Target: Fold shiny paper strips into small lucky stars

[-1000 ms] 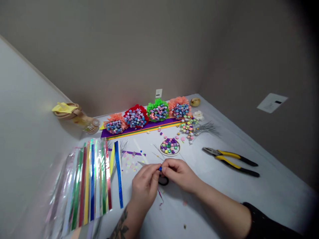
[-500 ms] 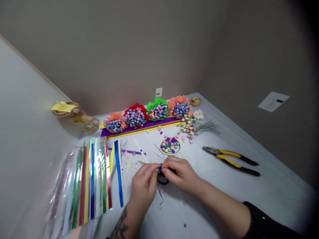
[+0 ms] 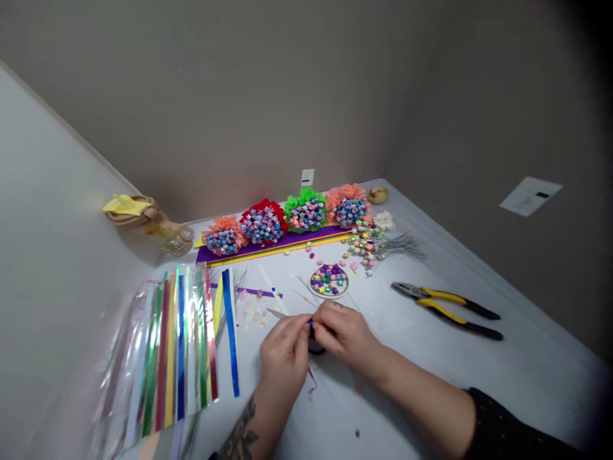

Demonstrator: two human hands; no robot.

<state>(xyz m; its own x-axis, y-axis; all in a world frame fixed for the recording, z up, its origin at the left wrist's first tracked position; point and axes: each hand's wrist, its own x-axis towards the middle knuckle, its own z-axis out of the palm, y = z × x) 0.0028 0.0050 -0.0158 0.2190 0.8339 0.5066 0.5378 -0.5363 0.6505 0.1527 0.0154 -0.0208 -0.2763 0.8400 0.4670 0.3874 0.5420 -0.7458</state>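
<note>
Between my fingertips is a tiny shiny blue paper star (image 3: 310,322), mostly covered. My left hand (image 3: 286,348) pinches it from the left, with thumb and forefinger pressed together. My right hand (image 3: 345,332) closes on it from the right, fingers curled. Under the hands lie scissors (image 3: 317,345); a black handle and a blade tip show, the rest is hidden. Just beyond sits a round dish (image 3: 328,281) of purple, pink and green paper stars. A curled purple paper scrap (image 3: 313,381) lies below the hands.
At left lie bagged shiny paper strips (image 3: 167,345) and a loose blue strip (image 3: 230,338). Pliers (image 3: 443,310) rest at right. Several star bouquets (image 3: 306,214) line the wall. Wires (image 3: 400,246) and loose stars (image 3: 364,239) lie at back right; a basket (image 3: 129,211) stands back left.
The view has shifted slightly. Both hands stay together at the same spot, and my fingers now cover more of the blue star.
</note>
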